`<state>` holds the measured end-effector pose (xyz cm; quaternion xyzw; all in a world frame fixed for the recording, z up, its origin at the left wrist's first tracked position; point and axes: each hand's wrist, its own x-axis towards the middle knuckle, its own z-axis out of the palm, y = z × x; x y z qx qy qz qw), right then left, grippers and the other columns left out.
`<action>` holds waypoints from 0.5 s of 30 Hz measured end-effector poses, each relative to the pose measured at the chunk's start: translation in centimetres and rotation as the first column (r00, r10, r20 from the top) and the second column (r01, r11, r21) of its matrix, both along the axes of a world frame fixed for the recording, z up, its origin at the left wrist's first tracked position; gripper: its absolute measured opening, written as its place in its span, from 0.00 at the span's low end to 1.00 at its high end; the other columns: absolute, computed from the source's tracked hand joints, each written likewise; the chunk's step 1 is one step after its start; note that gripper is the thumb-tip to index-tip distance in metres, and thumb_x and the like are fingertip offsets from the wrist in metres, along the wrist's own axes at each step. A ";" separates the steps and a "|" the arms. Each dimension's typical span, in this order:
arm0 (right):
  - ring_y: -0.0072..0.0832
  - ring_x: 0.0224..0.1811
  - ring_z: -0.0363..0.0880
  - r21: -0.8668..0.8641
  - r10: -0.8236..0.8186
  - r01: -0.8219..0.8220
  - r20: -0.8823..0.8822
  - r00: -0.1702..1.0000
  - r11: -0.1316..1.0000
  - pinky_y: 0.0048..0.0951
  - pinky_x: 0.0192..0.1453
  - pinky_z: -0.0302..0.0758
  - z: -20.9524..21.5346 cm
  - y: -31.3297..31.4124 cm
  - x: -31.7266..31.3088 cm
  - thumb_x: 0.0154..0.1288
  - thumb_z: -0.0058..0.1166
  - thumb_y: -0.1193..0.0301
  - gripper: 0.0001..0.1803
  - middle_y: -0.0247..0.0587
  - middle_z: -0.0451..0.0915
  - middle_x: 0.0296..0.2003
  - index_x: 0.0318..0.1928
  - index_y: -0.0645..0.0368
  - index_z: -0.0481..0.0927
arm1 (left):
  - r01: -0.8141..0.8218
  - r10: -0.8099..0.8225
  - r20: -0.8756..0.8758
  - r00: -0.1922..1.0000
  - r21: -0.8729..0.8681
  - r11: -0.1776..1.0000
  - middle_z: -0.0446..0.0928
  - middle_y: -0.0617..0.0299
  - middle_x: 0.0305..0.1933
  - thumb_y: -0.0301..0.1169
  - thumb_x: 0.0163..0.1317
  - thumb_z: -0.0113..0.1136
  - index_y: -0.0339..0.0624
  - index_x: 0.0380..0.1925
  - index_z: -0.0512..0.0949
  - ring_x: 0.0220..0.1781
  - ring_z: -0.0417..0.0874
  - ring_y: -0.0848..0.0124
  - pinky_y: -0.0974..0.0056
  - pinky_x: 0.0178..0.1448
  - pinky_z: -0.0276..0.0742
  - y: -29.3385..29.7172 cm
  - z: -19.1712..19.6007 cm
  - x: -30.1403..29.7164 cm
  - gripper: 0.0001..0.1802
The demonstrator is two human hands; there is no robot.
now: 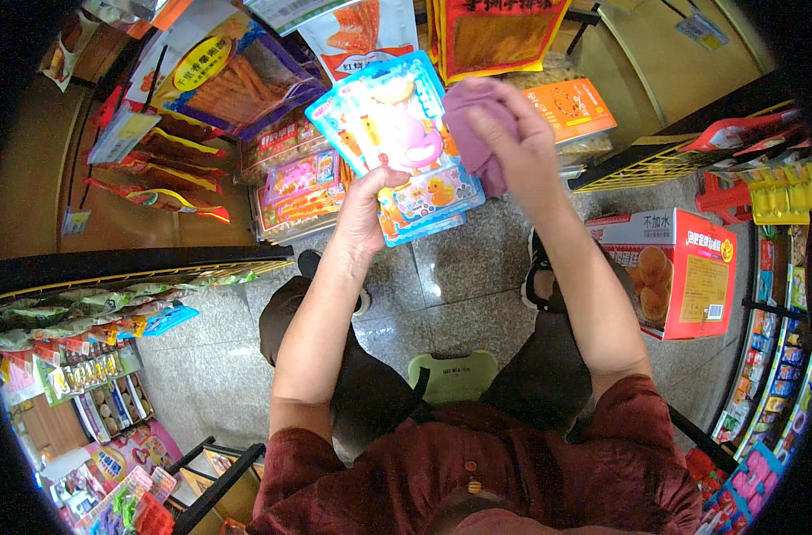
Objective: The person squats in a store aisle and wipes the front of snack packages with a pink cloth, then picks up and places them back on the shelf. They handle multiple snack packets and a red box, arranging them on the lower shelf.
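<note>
My left hand [363, 212] grips several flat blue snack packets [370, 94] by their lower left edge, thumb on top. The packets are fanned slightly and carry cartoon duck pictures; light glares off the front one. Bunched in my right hand [524, 147] is a purple cloth [475, 105], its fingers closed round it. The cloth lies against the right edge of the packets, and I cannot tell how firmly it presses. Beneath and behind the packets, more pink and blue packets [303, 183] are stacked on the low shelf.
Hanging snack bags [237, 76] and an orange package [571, 109] fill the shelf ahead. A red carton [682, 272] stands on the floor at right. Between my legs is a green stool [453, 374]. Yellow wire racks [642, 163] edge the shelves; goods line both sides.
</note>
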<state>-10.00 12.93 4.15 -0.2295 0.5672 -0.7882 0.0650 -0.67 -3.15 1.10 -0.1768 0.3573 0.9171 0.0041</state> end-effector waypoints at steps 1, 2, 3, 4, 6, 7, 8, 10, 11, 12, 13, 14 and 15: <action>0.21 0.42 0.78 0.029 0.005 -0.003 -0.070 0.998 1.000 0.23 0.46 0.76 -0.2 -0.3 0.4 0.64 0.55 0.73 0.10 0.37 0.80 0.41 0.45 0.61 0.79 | 0.003 -0.003 -0.001 1.000 -0.010 1.000 0.76 0.52 0.52 0.23 0.48 0.56 0.33 0.55 0.69 0.52 0.80 0.60 0.54 0.59 0.76 0.2 -0.1 0.0 0.29; 0.21 0.40 0.79 0.118 0.022 -0.016 -0.053 0.998 0.993 0.23 0.44 0.76 -0.5 -0.4 0.7 0.63 0.56 0.73 0.10 0.37 0.80 0.40 0.44 0.62 0.79 | 0.019 -0.019 -0.010 1.000 -0.012 1.000 0.76 0.52 0.51 0.23 0.48 0.56 0.33 0.54 0.69 0.52 0.80 0.60 0.55 0.58 0.76 0.2 -0.1 -0.1 0.28; 0.21 0.37 0.79 0.211 0.045 -0.033 -0.051 0.998 0.977 0.24 0.42 0.77 -0.9 -0.4 1.1 0.62 0.56 0.73 0.10 0.38 0.79 0.38 0.43 0.63 0.79 | 0.020 -0.020 -0.006 1.000 -0.007 1.000 0.77 0.53 0.49 0.24 0.48 0.55 0.34 0.54 0.69 0.49 0.81 0.60 0.55 0.55 0.78 0.2 -0.2 -0.1 0.28; 0.21 0.35 0.79 0.310 0.071 -0.059 -0.028 0.997 0.949 0.24 0.39 0.77 -1.2 -0.5 1.3 0.62 0.57 0.73 0.10 0.39 0.79 0.36 0.42 0.64 0.79 | -0.018 0.018 0.008 1.000 -0.013 1.000 0.77 0.53 0.49 0.25 0.48 0.55 0.35 0.54 0.69 0.48 0.81 0.60 0.55 0.55 0.78 0.0 -0.2 -0.1 0.28; 0.19 0.26 0.77 0.385 0.123 -0.048 -0.172 0.977 0.921 0.23 0.29 0.73 -1.7 -0.6 1.5 0.61 0.57 0.73 0.09 0.37 0.77 0.30 0.41 0.64 0.79 | -0.074 0.074 0.001 0.997 -0.008 0.997 0.77 0.53 0.48 0.25 0.48 0.54 0.36 0.53 0.69 0.47 0.81 0.59 0.54 0.55 0.78 -0.6 -0.4 -0.1 0.27; 0.16 0.24 0.74 0.406 0.177 -0.110 -0.132 0.975 0.907 0.20 0.25 0.69 -1.9 -0.5 1.8 0.63 0.56 0.74 0.08 0.34 0.76 0.29 0.42 0.64 0.78 | -0.105 0.107 0.024 0.994 -0.052 0.993 0.77 0.53 0.47 0.26 0.48 0.54 0.37 0.53 0.68 0.47 0.81 0.59 0.54 0.54 0.78 -1.0 -0.4 -0.1 0.27; 0.13 0.22 0.72 0.417 0.224 -0.172 -0.079 0.971 0.892 0.17 0.21 0.66 -2.0 -0.4 2.0 0.65 0.54 0.76 0.07 0.31 0.75 0.28 0.43 0.63 0.78 | -0.095 0.098 0.053 0.994 -0.057 0.994 0.77 0.53 0.47 0.26 0.48 0.54 0.37 0.53 0.68 0.47 0.81 0.59 0.54 0.54 0.78 -1.2 -0.6 -0.1 0.27; 0.13 0.24 0.74 0.425 0.237 -0.153 -0.151 0.960 0.892 0.17 0.24 0.69 -2.0 -0.3 2.6 0.63 0.56 0.75 0.07 0.33 0.77 0.28 0.42 0.62 0.79 | -0.102 0.110 0.125 0.986 -0.063 0.993 0.77 0.52 0.47 0.26 0.48 0.54 0.37 0.53 0.68 0.48 0.81 0.59 0.54 0.54 0.78 -1.6 -0.7 0.1 0.27; 0.14 0.24 0.75 0.433 0.220 -0.100 -0.236 0.946 0.896 0.18 0.26 0.70 -1.9 -0.3 2.9 0.63 0.57 0.74 0.07 0.33 0.78 0.29 0.42 0.62 0.79 | -0.154 0.163 0.157 0.974 -0.065 0.986 0.76 0.51 0.48 0.25 0.48 0.54 0.36 0.53 0.68 0.48 0.81 0.59 0.53 0.54 0.78 -1.7 -0.8 0.0 0.28; 0.14 0.25 0.75 0.435 0.204 -0.048 -0.320 0.925 0.899 0.18 0.27 0.71 -1.8 -0.2 3.1 0.63 0.57 0.74 0.08 0.34 0.78 0.29 0.41 0.62 0.80 | -0.107 0.112 0.125 0.986 -0.049 0.993 0.76 0.51 0.48 0.24 0.47 0.54 0.35 0.54 0.68 0.48 0.81 0.59 0.53 0.54 0.78 -1.8 -0.8 0.1 0.28; 0.17 0.29 0.78 0.460 0.225 -0.088 -0.253 0.941 0.884 0.20 0.32 0.74 -1.5 0.0 3.0 0.62 0.58 0.72 0.08 0.33 0.80 0.31 0.41 0.62 0.80 | -0.059 0.062 0.092 0.994 -0.035 0.998 0.76 0.52 0.48 0.24 0.47 0.54 0.35 0.54 0.68 0.48 0.81 0.59 0.54 0.55 0.78 -1.8 -0.9 0.1 0.28; 0.17 0.29 0.78 0.398 0.208 -0.138 -0.140 0.968 0.907 0.20 0.33 0.74 -1.3 0.2 2.8 0.62 0.58 0.73 0.09 0.33 0.80 0.31 0.41 0.63 0.80 | -0.015 0.016 0.070 0.997 -0.014 1.000 0.76 0.52 0.48 0.24 0.47 0.54 0.35 0.54 0.68 0.48 0.80 0.59 0.54 0.55 0.78 -1.6 -0.9 0.1 0.29; 0.18 0.30 0.78 0.346 0.207 -0.191 -0.008 0.978 0.919 0.21 0.34 0.75 -1.0 0.6 2.4 0.62 0.58 0.73 0.09 0.32 0.80 0.31 0.41 0.63 0.80 | 0.002 -0.002 0.031 1.000 -0.004 1.000 0.76 0.52 0.48 0.23 0.46 0.54 0.34 0.54 0.68 0.49 0.80 0.59 0.54 0.55 0.78 -1.4 -0.9 0.0 0.29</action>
